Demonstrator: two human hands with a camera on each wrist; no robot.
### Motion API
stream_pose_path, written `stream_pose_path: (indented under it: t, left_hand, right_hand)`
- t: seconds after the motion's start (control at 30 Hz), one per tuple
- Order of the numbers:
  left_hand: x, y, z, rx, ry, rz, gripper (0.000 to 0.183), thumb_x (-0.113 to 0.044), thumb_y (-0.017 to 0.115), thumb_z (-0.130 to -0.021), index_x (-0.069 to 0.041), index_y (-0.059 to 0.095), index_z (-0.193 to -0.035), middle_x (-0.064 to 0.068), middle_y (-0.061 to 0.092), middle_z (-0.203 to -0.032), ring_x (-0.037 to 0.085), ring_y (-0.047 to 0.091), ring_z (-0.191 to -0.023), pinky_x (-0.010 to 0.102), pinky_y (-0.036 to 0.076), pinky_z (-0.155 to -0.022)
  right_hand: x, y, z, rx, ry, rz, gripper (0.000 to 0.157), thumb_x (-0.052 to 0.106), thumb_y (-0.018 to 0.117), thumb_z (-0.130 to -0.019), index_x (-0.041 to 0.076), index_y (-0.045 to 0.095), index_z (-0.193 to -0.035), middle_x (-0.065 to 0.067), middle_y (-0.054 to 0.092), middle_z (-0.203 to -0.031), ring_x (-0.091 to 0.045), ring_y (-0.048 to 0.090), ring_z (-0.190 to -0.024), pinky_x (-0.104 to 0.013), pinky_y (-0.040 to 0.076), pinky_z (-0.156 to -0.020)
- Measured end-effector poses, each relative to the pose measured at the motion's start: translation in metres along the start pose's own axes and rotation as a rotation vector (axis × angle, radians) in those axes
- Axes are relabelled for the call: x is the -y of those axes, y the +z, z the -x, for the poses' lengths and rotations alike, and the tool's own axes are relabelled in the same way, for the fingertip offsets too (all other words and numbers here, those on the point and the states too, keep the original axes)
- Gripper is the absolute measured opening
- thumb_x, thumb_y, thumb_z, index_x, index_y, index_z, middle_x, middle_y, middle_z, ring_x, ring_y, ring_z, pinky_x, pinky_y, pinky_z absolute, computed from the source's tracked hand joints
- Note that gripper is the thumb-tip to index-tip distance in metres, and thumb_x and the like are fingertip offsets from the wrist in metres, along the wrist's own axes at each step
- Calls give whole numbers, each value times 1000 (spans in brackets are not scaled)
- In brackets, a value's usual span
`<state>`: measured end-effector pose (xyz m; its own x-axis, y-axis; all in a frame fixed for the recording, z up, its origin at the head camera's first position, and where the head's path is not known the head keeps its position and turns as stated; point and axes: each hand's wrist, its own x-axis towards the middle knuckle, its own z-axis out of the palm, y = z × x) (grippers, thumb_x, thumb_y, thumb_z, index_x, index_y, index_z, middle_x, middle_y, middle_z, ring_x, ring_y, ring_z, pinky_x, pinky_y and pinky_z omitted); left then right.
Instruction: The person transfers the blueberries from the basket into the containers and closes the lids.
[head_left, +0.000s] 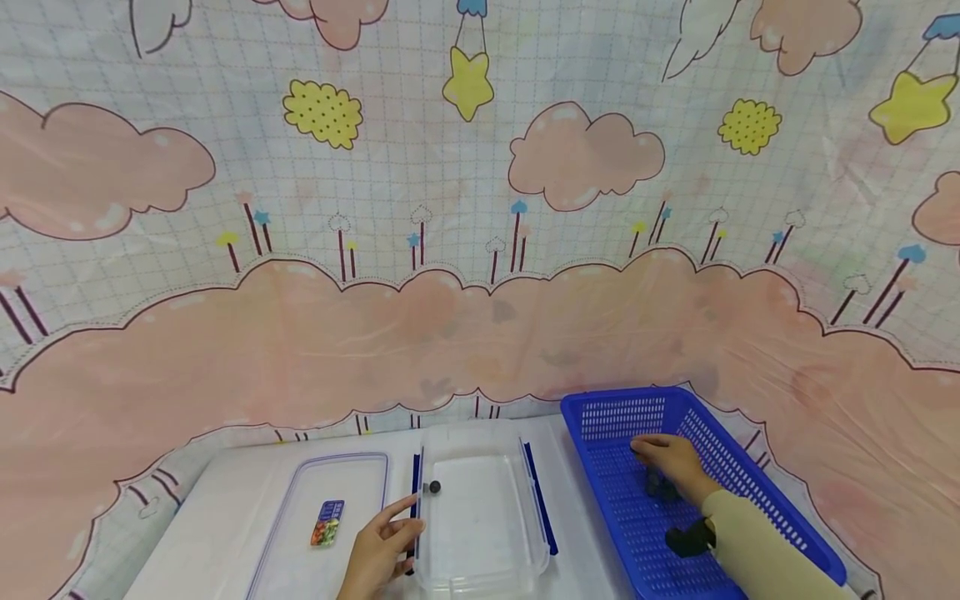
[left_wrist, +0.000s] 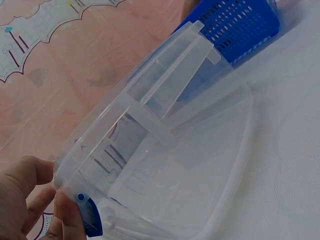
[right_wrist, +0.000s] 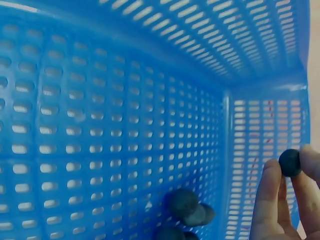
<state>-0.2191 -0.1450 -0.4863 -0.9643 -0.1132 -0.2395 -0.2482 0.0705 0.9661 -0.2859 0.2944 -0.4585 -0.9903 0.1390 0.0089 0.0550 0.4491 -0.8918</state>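
Observation:
My right hand [head_left: 675,462] is over the blue basket [head_left: 592,467], and its fingertips pinch a small dark round ball [right_wrist: 290,163]. Below it, several dark rounded pieces [right_wrist: 184,202] lie together on the basket's slotted floor. On the left, my left hand [head_left: 381,542] grips the side wall of a clear plastic box [head_left: 483,517], thumb and fingers at its rim beside a blue clip [left_wrist: 89,215]. Inside this box, near its left wall, sits another small dark ball [head_left: 435,487].
A clear lid [head_left: 288,500] with a purple-blue edge and a colourful label [head_left: 327,523] lies left of the box on the white table [head_left: 195,517]. Behind the table hangs a patterned cloth [head_left: 450,333]. The box's right blue flap [head_left: 542,500] faces the basket.

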Motion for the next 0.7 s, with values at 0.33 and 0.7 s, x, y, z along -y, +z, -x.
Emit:
stream_pose_path:
  t: [0.33, 0.7]
  left_hand:
    - [0, 1, -1, -8, -11, 7, 50, -16, 71, -90, -6, 56, -137, -3, 66, -86, 16, 55, -75, 28, 54, -57]
    - [1, 1, -1, -13, -17, -20, 51, -18, 71, -90, -7, 56, -137, -3, 66, -86, 16, 55, -75, 28, 54, -57]
  right_hand:
    - [4, 4, 2, -1, 23, -39, 42, 18, 62, -98, -16, 59, -123, -25, 67, -115, -31, 69, -102, -44, 54, -92]
    - [12, 16, 9, 29, -4, -35, 39, 20, 65, -96, -11, 64, -119, -19, 71, -109, -30, 70, -100, -49, 51, -95]
